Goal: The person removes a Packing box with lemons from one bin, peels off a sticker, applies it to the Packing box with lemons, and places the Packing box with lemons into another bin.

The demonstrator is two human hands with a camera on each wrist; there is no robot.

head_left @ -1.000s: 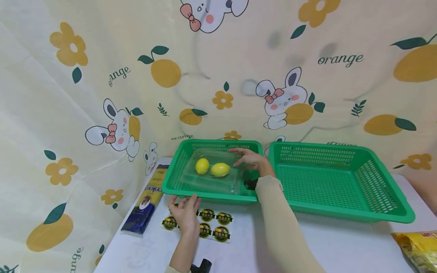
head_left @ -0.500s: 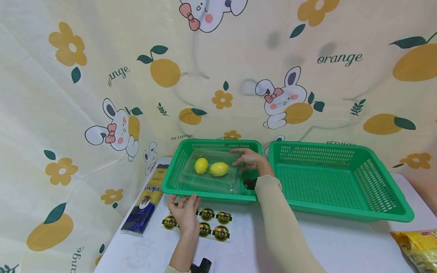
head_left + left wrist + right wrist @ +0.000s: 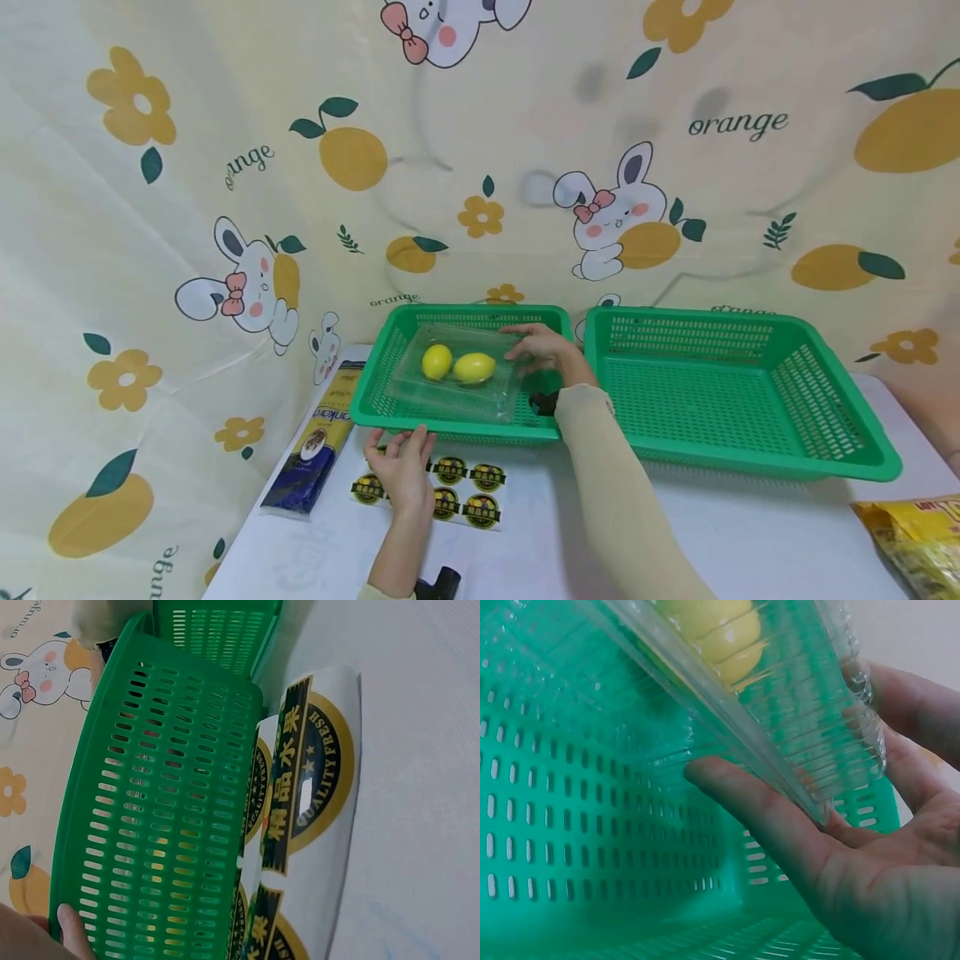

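Observation:
Two yellow lemons (image 3: 474, 368) show through a clear plastic clamshell box (image 3: 450, 406) inside the left green basket (image 3: 465, 432). My right hand (image 3: 542, 348) holds the box at its right end. In the right wrist view the thumb (image 3: 742, 799) lies along one side of the box's edge and the fingers (image 3: 900, 761) on the other, with the box tilted. At the basket's front rim is my left hand (image 3: 405, 475). It pinches the rim, and one fingertip (image 3: 73, 930) shows against the slotted wall in the left wrist view.
A second green basket (image 3: 697, 400) stands to the right. Round black-and-gold label stickers (image 3: 482, 511) lie in front of the left basket. A blue and gold packet (image 3: 311, 458) lies at left, a yellow bag (image 3: 915, 537) at far right. Patterned cloth (image 3: 450, 167) hangs behind.
The clear box and its lemons have shifted slightly left in the basket, still held by my right hand. My left hand stays at the front rim. The head view has moved slightly.

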